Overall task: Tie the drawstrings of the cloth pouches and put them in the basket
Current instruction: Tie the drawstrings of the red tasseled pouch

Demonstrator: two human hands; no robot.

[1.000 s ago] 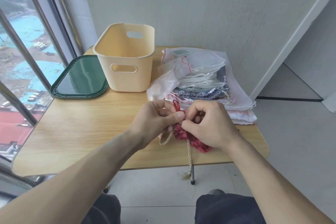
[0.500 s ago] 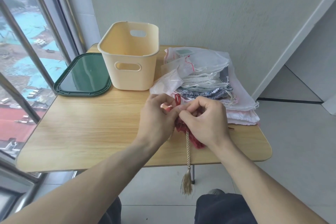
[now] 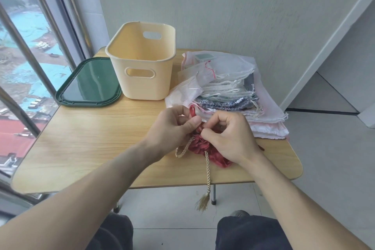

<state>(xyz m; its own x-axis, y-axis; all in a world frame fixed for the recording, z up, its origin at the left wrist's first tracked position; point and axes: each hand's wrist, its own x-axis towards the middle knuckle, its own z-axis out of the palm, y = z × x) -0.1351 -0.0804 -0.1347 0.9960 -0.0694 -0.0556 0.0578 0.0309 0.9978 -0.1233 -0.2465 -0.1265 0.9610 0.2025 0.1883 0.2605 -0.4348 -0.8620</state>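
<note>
A red cloth pouch (image 3: 211, 151) lies gathered on the wooden table (image 3: 91, 144) near its front edge. My left hand (image 3: 172, 126) pinches the red drawstring (image 3: 191, 112), whose loop sticks up above my thumb. My right hand (image 3: 229, 136) pinches the same drawstring at the pouch's mouth and covers much of the pouch. A gold twisted cord with a tassel (image 3: 207, 176) hangs from the pouch over the table edge. The cream plastic basket (image 3: 142, 61) stands at the back of the table, and nothing shows inside it.
A pile of white, pink and blue-patterned cloth pouches (image 3: 229, 95) lies at the back right, just behind my hands. A dark green tray-like lid (image 3: 89, 83) sits left of the basket. A window with bars is on the left, a wall behind.
The view has shifted slightly. My hands stay together at the pouch's mouth, working the red drawstring; the gold cord's loop shows again left of the pouch and the tassel hangs lower.
</note>
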